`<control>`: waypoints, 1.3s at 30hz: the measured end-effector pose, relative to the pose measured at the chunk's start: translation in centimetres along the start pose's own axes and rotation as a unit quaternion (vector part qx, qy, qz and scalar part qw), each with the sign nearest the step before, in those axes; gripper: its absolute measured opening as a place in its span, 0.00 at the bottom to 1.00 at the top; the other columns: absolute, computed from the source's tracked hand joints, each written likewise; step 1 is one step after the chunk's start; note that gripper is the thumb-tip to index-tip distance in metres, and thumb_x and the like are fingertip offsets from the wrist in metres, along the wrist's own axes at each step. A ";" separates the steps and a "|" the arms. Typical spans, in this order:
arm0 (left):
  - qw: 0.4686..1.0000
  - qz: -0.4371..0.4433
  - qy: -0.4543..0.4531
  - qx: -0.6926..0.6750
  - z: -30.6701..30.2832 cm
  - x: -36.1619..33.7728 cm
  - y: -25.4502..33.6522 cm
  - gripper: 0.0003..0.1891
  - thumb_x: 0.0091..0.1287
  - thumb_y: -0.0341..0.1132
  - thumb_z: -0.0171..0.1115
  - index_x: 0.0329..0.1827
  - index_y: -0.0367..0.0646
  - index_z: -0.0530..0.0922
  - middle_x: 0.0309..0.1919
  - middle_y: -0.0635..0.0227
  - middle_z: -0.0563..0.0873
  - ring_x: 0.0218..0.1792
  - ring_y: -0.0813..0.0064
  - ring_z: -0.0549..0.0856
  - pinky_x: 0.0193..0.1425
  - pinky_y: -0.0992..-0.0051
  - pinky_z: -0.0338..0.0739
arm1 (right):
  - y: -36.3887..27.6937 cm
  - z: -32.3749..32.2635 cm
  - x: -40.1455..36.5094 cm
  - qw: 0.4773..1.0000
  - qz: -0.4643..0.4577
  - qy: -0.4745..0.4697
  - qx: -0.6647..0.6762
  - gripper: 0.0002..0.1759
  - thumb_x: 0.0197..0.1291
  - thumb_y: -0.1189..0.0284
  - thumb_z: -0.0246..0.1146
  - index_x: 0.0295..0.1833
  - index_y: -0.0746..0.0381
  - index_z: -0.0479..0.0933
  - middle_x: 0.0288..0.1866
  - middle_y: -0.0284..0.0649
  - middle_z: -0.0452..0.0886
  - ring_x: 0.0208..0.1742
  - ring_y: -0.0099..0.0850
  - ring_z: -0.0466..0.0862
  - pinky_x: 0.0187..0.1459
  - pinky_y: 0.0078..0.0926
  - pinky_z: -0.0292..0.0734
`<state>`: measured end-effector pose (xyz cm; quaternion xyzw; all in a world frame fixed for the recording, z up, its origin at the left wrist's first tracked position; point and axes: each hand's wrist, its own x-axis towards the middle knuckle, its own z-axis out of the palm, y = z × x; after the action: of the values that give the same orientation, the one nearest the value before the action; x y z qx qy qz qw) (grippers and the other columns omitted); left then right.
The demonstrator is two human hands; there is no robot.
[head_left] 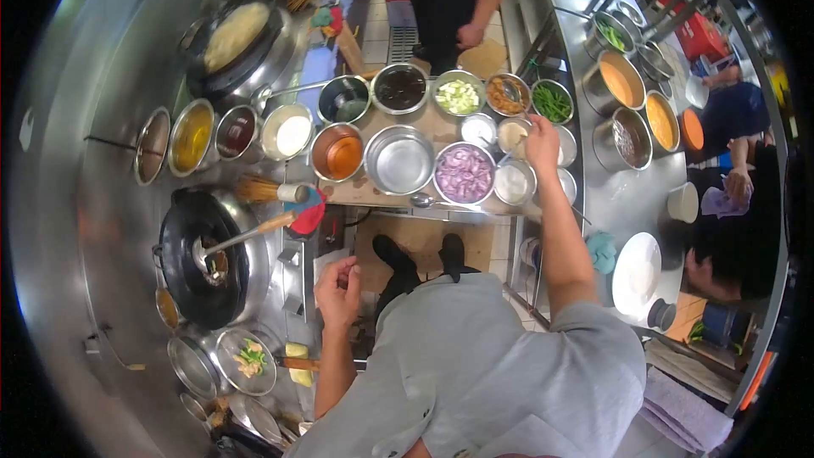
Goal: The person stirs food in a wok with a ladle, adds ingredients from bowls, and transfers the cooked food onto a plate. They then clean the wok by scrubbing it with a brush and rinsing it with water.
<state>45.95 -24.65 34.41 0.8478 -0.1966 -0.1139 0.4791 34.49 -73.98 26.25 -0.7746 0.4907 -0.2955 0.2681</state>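
My right hand [541, 144] reaches over the small seasoning bowls, its fingers closed around what looks like a thin spoon [507, 158], partly hidden. Under and beside it are a bowl of white powder [514, 182], a bowl of beige powder [513, 131] and a bowl of sliced purple onion [464, 174]. My left hand [338, 288] hovers beside the stove with fingers curled and nothing seen in them. To its left, a ladle [246, 233] with a wooden handle rests in a black wok [199, 276], with some dark food at its scoop.
Metal pots of dark liquid [400, 88], chopped pale vegetable [458, 95] and green beans [552, 103] line the prep board. A second wok [237, 38] holds pale liquid. A strainer [246, 360] bears food pieces. A co-worker [441, 0] stands ahead; others work at right.
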 end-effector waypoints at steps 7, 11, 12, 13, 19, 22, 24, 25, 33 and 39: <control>0.995 0.008 -0.087 -0.041 6.4 -0.6 3.8 0.08 0.72 0.27 0.68 0.51 0.36 0.85 0.32 0.78 0.81 0.31 0.90 0.74 0.35 0.86 0.70 | 5.2 3.7 1.9 0.995 -0.022 -0.065 -0.067 0.20 0.60 0.78 0.56 0.59 0.66 0.79 0.54 0.58 0.83 0.55 0.57 0.83 0.58 0.54 0.78; 0.979 -0.051 -0.183 -0.070 9.7 -1.4 3.7 0.09 0.73 0.26 0.66 0.54 0.35 0.83 0.34 0.78 0.80 0.34 0.90 0.75 0.40 0.86 0.71 | 2.3 -1.0 -1.0 0.988 -0.091 0.011 -0.126 0.21 0.60 0.73 0.60 0.57 0.69 0.82 0.59 0.57 0.81 0.64 0.52 0.78 0.64 0.48 0.76; 0.976 -0.035 -0.206 -0.063 10.3 -1.4 3.5 0.09 0.73 0.26 0.66 0.54 0.36 0.83 0.33 0.78 0.80 0.33 0.89 0.76 0.38 0.85 0.72 | 2.9 -3.0 -2.4 0.983 -0.125 0.015 -0.134 0.21 0.59 0.74 0.61 0.57 0.69 0.82 0.59 0.57 0.81 0.64 0.52 0.79 0.64 0.48 0.76; 0.972 -0.020 -0.226 -0.056 10.7 -1.2 2.8 0.09 0.73 0.26 0.66 0.54 0.37 0.83 0.33 0.78 0.80 0.32 0.89 0.76 0.36 0.84 0.73 | 4.0 -5.3 -4.1 0.977 -0.162 0.016 -0.140 0.21 0.58 0.75 0.61 0.57 0.69 0.82 0.59 0.56 0.81 0.63 0.52 0.79 0.64 0.48 0.76; 0.956 -0.011 -0.292 -0.027 13.2 0.0 2.6 0.09 0.73 0.27 0.67 0.54 0.38 0.84 0.33 0.78 0.80 0.33 0.87 0.77 0.38 0.83 0.74 | 10.6 -21.7 -18.7 0.982 0.032 0.129 -0.137 0.27 0.48 0.87 0.61 0.58 0.67 0.81 0.60 0.53 0.80 0.62 0.54 0.79 0.64 0.47 0.76; 0.946 0.042 -0.320 0.014 14.7 1.0 3.7 0.09 0.73 0.28 0.66 0.53 0.37 0.84 0.34 0.77 0.81 0.35 0.87 0.78 0.41 0.83 0.75 | 13.9 -25.5 -21.7 0.965 0.099 0.017 -0.241 0.37 0.48 0.88 0.62 0.69 0.61 0.76 0.69 0.52 0.76 0.70 0.53 0.74 0.67 0.46 0.74; 0.938 0.057 -0.342 0.021 15.6 1.4 5.3 0.09 0.73 0.28 0.67 0.52 0.36 0.85 0.34 0.77 0.82 0.36 0.87 0.78 0.43 0.83 0.75 | 14.2 -25.9 -21.7 0.946 0.100 -0.051 -0.304 0.44 0.49 0.87 0.64 0.76 0.55 0.71 0.73 0.50 0.73 0.76 0.51 0.70 0.69 0.48 0.72; 0.937 0.068 -0.341 0.021 16.1 1.7 5.6 0.09 0.72 0.28 0.68 0.52 0.37 0.85 0.33 0.75 0.83 0.34 0.86 0.78 0.41 0.82 0.76 | 13.7 -25.8 -21.1 0.935 0.088 -0.076 -0.335 0.47 0.49 0.87 0.65 0.79 0.52 0.68 0.76 0.49 0.72 0.79 0.50 0.67 0.70 0.50 0.70; 0.933 0.118 -0.336 0.050 16.7 1.4 5.8 0.08 0.70 0.30 0.70 0.50 0.41 0.87 0.31 0.67 0.85 0.29 0.78 0.82 0.35 0.76 0.79 | 16.1 -25.8 -16.7 0.900 -0.054 -0.230 -0.367 0.45 0.49 0.82 0.70 0.76 0.51 0.68 0.72 0.43 0.74 0.81 0.47 0.66 0.77 0.60 0.61; 0.950 0.057 -0.306 -0.036 15.3 -1.0 3.1 0.11 0.71 0.32 0.69 0.54 0.41 0.85 0.38 0.65 0.87 0.35 0.78 0.85 0.41 0.74 0.81 | 7.6 -27.6 -15.7 0.928 -0.003 -0.331 -0.171 0.37 0.40 0.81 0.70 0.63 0.69 0.72 0.56 0.56 0.78 0.61 0.60 0.76 0.64 0.49 0.73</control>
<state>38.47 -37.43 29.20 0.7417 -0.3776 -0.3476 0.4318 4.60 -65.88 36.64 -0.8638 0.4150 0.0655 0.2781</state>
